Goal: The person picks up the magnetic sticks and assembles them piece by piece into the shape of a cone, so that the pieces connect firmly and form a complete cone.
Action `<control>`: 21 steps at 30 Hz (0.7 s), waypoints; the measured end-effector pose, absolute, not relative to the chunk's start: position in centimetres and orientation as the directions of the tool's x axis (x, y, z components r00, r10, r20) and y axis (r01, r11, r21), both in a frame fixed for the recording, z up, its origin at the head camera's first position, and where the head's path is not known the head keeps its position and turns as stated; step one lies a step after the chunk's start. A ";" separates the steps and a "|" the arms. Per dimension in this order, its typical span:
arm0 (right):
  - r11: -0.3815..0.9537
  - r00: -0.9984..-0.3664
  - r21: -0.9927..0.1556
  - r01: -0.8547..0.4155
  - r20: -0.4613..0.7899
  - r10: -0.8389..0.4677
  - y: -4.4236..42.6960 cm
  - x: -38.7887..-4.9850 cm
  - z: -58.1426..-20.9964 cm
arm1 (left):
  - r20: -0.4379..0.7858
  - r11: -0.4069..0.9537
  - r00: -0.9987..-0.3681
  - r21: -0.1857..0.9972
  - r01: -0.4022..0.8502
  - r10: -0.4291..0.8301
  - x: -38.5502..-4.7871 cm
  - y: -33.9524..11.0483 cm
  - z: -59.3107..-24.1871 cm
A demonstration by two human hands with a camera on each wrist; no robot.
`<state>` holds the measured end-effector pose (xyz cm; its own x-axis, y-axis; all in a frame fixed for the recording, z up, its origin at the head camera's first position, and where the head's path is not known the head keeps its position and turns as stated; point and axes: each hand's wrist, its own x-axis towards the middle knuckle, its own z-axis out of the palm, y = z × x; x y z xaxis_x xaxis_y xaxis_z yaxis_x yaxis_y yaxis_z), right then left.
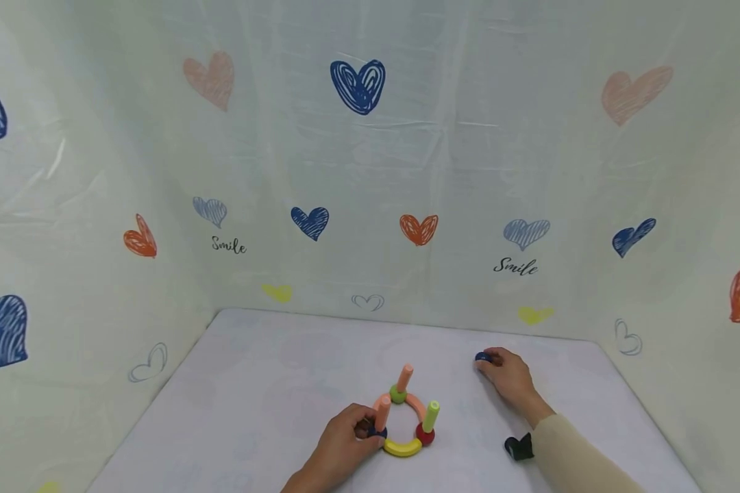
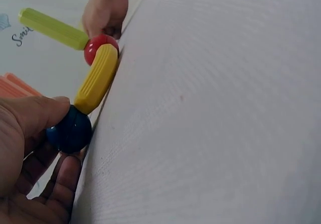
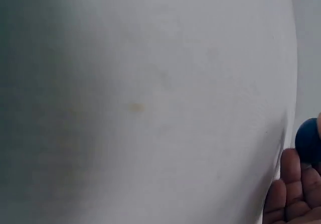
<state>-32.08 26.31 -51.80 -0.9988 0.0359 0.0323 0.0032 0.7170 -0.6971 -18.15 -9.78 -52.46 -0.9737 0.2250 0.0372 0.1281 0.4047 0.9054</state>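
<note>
A toy ring of curved bars and balls lies on the table, with upright rods on its balls. My left hand (image 1: 345,438) holds the ring's dark blue ball (image 2: 72,131), thumb above and fingers below in the left wrist view. A yellow curved bar (image 1: 403,448) joins that ball to a red ball (image 1: 425,435) carrying a light green rod (image 1: 430,416). At the back, a green ball (image 1: 397,394) carries an orange rod (image 1: 405,377). Farther right, my right hand (image 1: 510,378) grips a separate dark blue ball (image 1: 483,357), cut off at the right wrist view's edge.
A dark object (image 1: 519,448) with a rounded end shows beside the right sleeve (image 1: 576,455); its kind is unclear. The white tabletop (image 1: 253,383) meets a pale curtain (image 1: 358,171) printed with hearts at the back and sides.
</note>
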 end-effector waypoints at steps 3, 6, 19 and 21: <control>0.684 -0.999 -0.729 0.017 0.015 0.042 26.2 -31.7 -51.2 | 0.054 0.407 -0.973 0.902 0.144 0.223 -18.2 -9.8 -52.5; 0.658 -0.999 -0.753 0.015 0.017 0.043 25.8 -31.3 -50.5 | 0.069 0.407 -0.973 0.900 0.156 0.220 -18.3 -9.9 -52.7; 0.499 -0.999 -0.866 -0.026 0.007 -0.040 23.2 -29.5 -46.9 | 0.029 0.432 -0.976 0.893 0.122 0.216 -18.3 -9.7 -52.5; 0.510 -0.998 -0.858 -0.058 0.036 -0.053 22.5 -29.0 -46.2 | 0.027 0.434 -0.977 0.893 0.118 0.212 -18.3 -9.6 -52.5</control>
